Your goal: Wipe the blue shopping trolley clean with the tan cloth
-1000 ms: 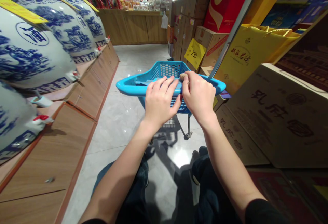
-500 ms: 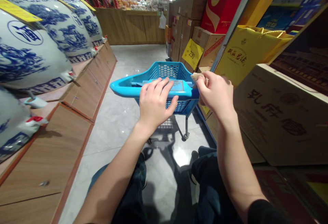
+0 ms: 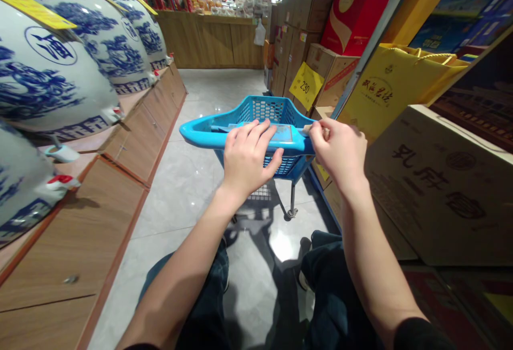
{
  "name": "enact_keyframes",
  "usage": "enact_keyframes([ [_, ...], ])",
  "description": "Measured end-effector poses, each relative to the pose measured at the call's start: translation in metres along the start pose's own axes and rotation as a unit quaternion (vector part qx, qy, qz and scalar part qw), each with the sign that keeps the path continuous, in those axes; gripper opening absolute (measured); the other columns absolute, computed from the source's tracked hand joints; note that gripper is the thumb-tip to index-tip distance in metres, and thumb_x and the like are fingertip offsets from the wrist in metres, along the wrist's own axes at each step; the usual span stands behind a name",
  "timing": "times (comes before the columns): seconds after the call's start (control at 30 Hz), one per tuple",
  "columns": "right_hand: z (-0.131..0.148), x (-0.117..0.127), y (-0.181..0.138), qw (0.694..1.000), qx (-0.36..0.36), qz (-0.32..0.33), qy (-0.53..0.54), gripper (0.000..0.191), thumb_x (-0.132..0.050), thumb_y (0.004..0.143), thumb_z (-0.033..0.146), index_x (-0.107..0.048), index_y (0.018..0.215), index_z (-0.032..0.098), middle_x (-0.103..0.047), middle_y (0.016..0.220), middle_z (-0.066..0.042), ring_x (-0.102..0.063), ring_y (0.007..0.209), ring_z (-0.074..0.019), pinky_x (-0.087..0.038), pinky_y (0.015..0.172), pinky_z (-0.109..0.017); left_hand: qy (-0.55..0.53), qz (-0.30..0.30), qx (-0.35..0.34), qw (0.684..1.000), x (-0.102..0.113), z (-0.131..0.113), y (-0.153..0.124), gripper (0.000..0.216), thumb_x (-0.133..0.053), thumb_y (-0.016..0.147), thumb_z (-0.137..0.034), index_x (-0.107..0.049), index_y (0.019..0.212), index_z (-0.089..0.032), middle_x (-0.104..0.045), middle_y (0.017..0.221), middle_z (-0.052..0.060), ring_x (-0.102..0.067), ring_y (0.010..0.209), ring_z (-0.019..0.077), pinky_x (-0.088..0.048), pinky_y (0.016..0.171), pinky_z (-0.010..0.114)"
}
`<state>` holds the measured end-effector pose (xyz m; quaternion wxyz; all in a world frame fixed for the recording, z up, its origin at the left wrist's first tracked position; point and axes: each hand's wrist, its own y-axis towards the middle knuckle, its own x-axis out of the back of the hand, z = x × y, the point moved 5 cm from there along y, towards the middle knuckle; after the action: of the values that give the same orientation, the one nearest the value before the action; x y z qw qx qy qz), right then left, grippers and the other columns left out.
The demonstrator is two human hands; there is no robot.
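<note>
A blue plastic shopping cart [image 3: 272, 165] stands in front of me, its wide handle [image 3: 200, 135] towards me. My left hand [image 3: 248, 155] lies over the middle of the handle, fingers across the top and thumb on the near side. At the handle's right end my right hand [image 3: 340, 146] is closed round a beige cloth [image 3: 307, 129]. Only small bits of the cloth show between and beside the fingers. The right hand's underside is hidden.
Large blue-and-white jars [image 3: 52, 72] stand on low wooden cabinets [image 3: 80, 232] at left. Cardboard boxes [image 3: 326, 72], a yellow gift bag [image 3: 395, 88] and a big carton [image 3: 444, 179] line the right. A wooden counter [image 3: 212, 40] with packaged goods crosses the back. Tiled floor [image 3: 172, 189] lies between.
My right hand has shifted slightly down on the handle's right end, and less of the cloth shows now. The left hand keeps its place on the handle. The view has swung slightly left.
</note>
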<state>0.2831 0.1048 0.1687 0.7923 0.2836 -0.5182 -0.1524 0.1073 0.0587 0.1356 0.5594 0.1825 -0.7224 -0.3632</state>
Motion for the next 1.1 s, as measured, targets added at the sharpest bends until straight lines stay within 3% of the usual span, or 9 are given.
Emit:
enact_keyframes([
  [0.17,0.033,-0.013,-0.014,0.990,0.121,-0.017,0.063,0.030,-0.046,0.099,0.031,-0.074,0.102,0.021,-0.074,0.097,-0.009,-0.067,0.088,-0.0216,-0.042,0.074,-0.030,-0.006,0.001,0.006,1.000,0.000,0.003,0.000,0.046,-0.051,0.097,-0.041,-0.064,0.138,-0.022,-0.066,0.143,0.010,-0.056,0.135,0.0338,-0.034,0.116,0.053],
  [0.37,-0.024,0.006,0.008,0.999,-0.045,-0.018,0.018,0.027,-0.053,0.092,0.033,-0.078,0.098,0.024,-0.075,0.082,-0.008,-0.067,0.080,-0.0256,-0.041,0.068,-0.031,-0.005,0.009,-0.013,1.000,0.000,0.001,0.001,0.047,-0.050,0.099,-0.043,-0.064,0.137,-0.020,-0.065,0.144,0.011,-0.056,0.135,0.0337,-0.037,0.115,0.052],
  [0.43,-0.023,0.008,0.008,0.998,-0.055,-0.026,-0.001,0.029,-0.052,0.094,0.034,-0.078,0.096,0.022,-0.074,0.080,-0.009,-0.067,0.079,-0.0258,-0.040,0.068,-0.031,-0.002,0.004,-0.012,1.000,-0.001,0.000,0.001,0.047,-0.049,0.099,-0.044,-0.064,0.137,-0.021,-0.066,0.144,0.011,-0.057,0.135,0.0336,-0.037,0.114,0.052],
  [0.6,0.026,-0.008,-0.010,0.996,0.088,0.003,0.023,0.031,-0.046,0.099,0.032,-0.075,0.100,0.021,-0.075,0.098,-0.009,-0.068,0.088,-0.0226,-0.042,0.072,-0.029,0.004,-0.004,0.000,1.000,-0.002,0.003,0.001,0.047,-0.050,0.097,-0.044,-0.064,0.137,-0.022,-0.067,0.142,0.010,-0.057,0.134,0.0336,-0.036,0.115,0.053],
  [0.67,0.028,-0.009,-0.010,0.993,0.108,0.015,0.049,0.032,-0.045,0.099,0.030,-0.075,0.104,0.022,-0.076,0.103,-0.009,-0.068,0.090,-0.0216,-0.042,0.073,-0.029,0.001,0.000,0.002,1.000,-0.002,0.004,0.001,0.047,-0.051,0.097,-0.044,-0.064,0.137,-0.023,-0.067,0.143,0.009,-0.056,0.134,0.0337,-0.035,0.116,0.053],
  [0.83,-0.023,0.004,0.010,0.999,-0.007,0.038,0.036,0.028,-0.052,0.091,0.031,-0.079,0.096,0.024,-0.076,0.082,-0.006,-0.067,0.079,-0.0243,-0.040,0.068,-0.030,-0.010,0.016,-0.003,1.000,-0.002,0.002,0.002,0.047,-0.052,0.097,-0.043,-0.063,0.138,-0.023,-0.065,0.145,0.011,-0.055,0.136,0.0346,-0.035,0.116,0.054],
  [0.9,-0.030,0.006,0.011,0.999,-0.035,0.021,0.021,0.027,-0.053,0.090,0.032,-0.079,0.093,0.024,-0.075,0.077,-0.007,-0.067,0.077,-0.0253,-0.039,0.066,-0.031,-0.014,0.014,0.002,1.000,-0.003,0.000,0.002,0.047,-0.052,0.097,-0.042,-0.063,0.138,-0.022,-0.065,0.145,0.012,-0.055,0.137,0.0352,-0.035,0.116,0.055],
  [0.97,-0.018,0.003,0.005,1.000,-0.013,-0.002,0.018,0.029,-0.050,0.092,0.030,-0.078,0.092,0.023,-0.075,0.081,-0.007,-0.068,0.079,-0.0245,-0.040,0.067,-0.030,-0.017,0.008,0.007,1.000,-0.004,-0.001,0.002,0.048,-0.052,0.097,-0.042,-0.063,0.138,-0.022,-0.065,0.144,0.012,-0.055,0.136,0.0355,-0.035,0.116,0.055],
  [1.1,0.018,-0.010,-0.012,0.993,0.107,-0.018,0.056,0.032,-0.046,0.097,0.028,-0.076,0.106,0.022,-0.077,0.102,-0.009,-0.069,0.090,-0.0215,-0.043,0.074,-0.029,-0.016,0.004,0.014,1.000,-0.005,0.001,0.002,0.048,-0.051,0.097,-0.043,-0.064,0.138,-0.022,-0.065,0.144,0.012,-0.055,0.136,0.0353,-0.035,0.116,0.055],
])
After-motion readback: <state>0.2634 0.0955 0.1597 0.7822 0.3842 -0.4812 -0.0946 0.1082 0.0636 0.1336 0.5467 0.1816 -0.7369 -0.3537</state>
